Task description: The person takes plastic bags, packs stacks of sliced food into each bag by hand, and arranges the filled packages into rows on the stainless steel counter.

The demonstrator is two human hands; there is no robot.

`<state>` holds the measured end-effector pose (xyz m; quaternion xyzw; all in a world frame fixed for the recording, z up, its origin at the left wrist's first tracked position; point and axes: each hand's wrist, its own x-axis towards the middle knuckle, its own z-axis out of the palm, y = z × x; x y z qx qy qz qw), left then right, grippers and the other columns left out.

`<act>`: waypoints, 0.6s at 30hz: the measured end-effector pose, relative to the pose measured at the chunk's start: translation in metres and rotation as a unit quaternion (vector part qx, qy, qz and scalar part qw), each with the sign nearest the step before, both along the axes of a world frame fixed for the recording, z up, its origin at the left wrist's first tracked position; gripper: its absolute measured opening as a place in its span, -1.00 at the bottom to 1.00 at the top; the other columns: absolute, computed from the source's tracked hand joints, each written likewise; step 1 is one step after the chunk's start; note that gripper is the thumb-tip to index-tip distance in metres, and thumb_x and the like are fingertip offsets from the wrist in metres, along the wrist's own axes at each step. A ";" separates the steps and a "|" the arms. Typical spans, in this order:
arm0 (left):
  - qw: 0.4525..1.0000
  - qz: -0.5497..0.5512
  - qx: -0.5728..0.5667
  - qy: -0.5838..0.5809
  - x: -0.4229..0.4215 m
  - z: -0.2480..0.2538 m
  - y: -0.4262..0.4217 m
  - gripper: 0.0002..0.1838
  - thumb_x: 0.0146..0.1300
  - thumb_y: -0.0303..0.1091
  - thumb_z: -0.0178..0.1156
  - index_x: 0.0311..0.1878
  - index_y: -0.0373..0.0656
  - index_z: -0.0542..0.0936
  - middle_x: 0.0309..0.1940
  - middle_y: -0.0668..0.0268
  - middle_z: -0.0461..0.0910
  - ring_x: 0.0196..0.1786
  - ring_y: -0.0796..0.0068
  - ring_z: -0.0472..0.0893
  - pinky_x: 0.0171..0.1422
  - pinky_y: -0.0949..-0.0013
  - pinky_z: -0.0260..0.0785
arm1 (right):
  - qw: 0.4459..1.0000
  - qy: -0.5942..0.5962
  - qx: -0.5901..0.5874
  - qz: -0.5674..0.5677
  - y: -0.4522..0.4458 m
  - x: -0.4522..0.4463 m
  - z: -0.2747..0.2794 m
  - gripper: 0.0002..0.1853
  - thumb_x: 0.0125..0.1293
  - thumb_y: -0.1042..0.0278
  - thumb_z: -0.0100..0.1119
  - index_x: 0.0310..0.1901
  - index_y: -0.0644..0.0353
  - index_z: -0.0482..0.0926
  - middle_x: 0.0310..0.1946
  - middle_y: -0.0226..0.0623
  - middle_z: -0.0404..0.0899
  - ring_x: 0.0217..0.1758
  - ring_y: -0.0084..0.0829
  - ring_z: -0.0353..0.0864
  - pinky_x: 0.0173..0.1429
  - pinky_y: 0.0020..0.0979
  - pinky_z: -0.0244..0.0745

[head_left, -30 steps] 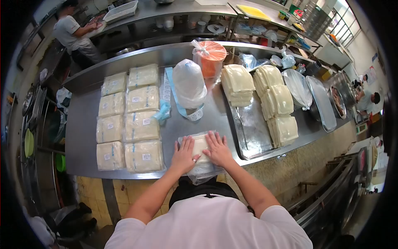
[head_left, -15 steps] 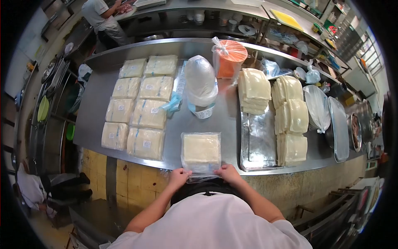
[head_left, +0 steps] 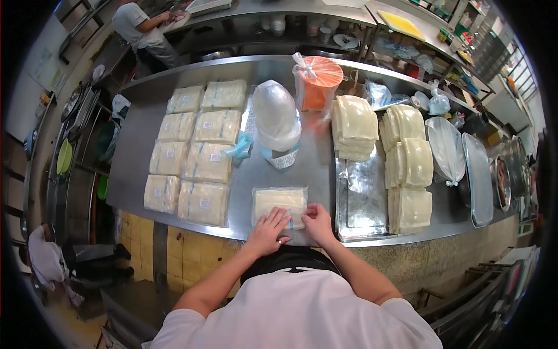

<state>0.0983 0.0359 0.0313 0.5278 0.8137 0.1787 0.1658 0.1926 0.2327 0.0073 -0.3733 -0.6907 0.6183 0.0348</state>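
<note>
The flat plastic packet (head_left: 280, 199) lay on the metal table (head_left: 133, 168), just in front of the person, its long side running left to right; the left hand (head_left: 267, 234) was open, fingers resting on its near part; the right hand (head_left: 319, 224) was narrow, fingertips at its right edge; I couldn't tell if they pinched the plastic; both hands touched it, so neither was nearer.

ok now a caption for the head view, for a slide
Two hands fold a bagged stack of pale sheets on a steel table, beside wrapped packs
</note>
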 end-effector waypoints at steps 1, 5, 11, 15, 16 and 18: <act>1.000 -0.007 0.002 0.023 -0.006 -0.001 0.001 -0.13 0.21 0.03 0.43 0.51 -0.15 0.36 0.62 0.07 0.19 0.68 0.04 0.12 0.65 -0.20 0.03 | 0.983 -0.009 0.177 0.049 -0.003 -0.003 -0.005 -0.50 0.20 0.41 0.43 0.12 0.44 0.50 -0.07 -0.02 0.68 -0.12 -0.15 0.75 0.03 -0.19 0.67; 0.997 -0.034 0.002 0.063 -0.019 -0.004 0.002 -0.09 0.21 0.10 0.40 0.53 -0.15 0.33 0.62 0.07 0.18 0.68 0.02 0.11 0.66 -0.24 -0.03 | 0.943 -0.030 0.332 0.024 -0.021 -0.022 -0.009 -0.46 0.15 0.31 0.47 0.08 0.46 0.53 -0.18 0.02 0.67 -0.12 -0.17 0.73 0.02 -0.16 0.63; 0.994 -0.056 0.081 0.052 -0.046 -0.028 -0.012 -0.02 0.18 0.15 0.41 0.54 -0.21 0.30 0.60 0.05 0.21 0.65 0.00 0.17 0.66 -0.22 -0.01 | 0.986 -0.119 -0.113 -0.025 -0.024 -0.043 0.003 -0.70 0.30 0.30 0.39 -0.11 0.32 0.55 -0.43 -0.10 0.64 -0.60 -0.34 0.61 -0.52 -0.30 0.52; 0.970 -0.005 0.218 -0.108 -0.076 -0.033 -0.030 -0.21 0.31 -0.05 0.38 0.49 -0.24 0.37 0.47 0.00 0.41 0.51 0.07 0.41 0.59 -0.07 0.19 | 0.960 -0.025 -0.266 -0.084 -0.060 -0.079 0.075 -0.81 0.40 0.40 0.26 -0.08 0.27 0.48 -0.46 -0.15 0.63 -0.71 -0.43 0.51 -0.64 -0.40 0.43; 0.953 0.013 0.256 -0.165 -0.084 -0.033 -0.035 -0.28 0.35 -0.11 0.35 0.47 -0.25 0.40 0.43 -0.01 0.46 0.46 0.11 0.48 0.56 -0.03 0.26 | 0.962 -0.010 -0.264 -0.067 -0.068 -0.091 0.093 -0.80 0.41 0.41 0.24 -0.05 0.27 0.48 -0.45 -0.15 0.64 -0.68 -0.44 0.53 -0.61 -0.40 0.45; 0.912 0.121 0.194 -0.342 -0.099 -0.033 -0.045 -0.40 0.43 -0.19 0.28 0.44 -0.26 0.43 0.38 -0.02 0.52 0.36 0.24 0.56 0.45 0.04 0.39 | 0.964 0.020 -0.262 -0.033 -0.078 -0.120 0.123 -0.78 0.44 0.42 0.22 0.02 0.28 0.47 -0.42 -0.16 0.65 -0.63 -0.44 0.56 -0.56 -0.41 0.50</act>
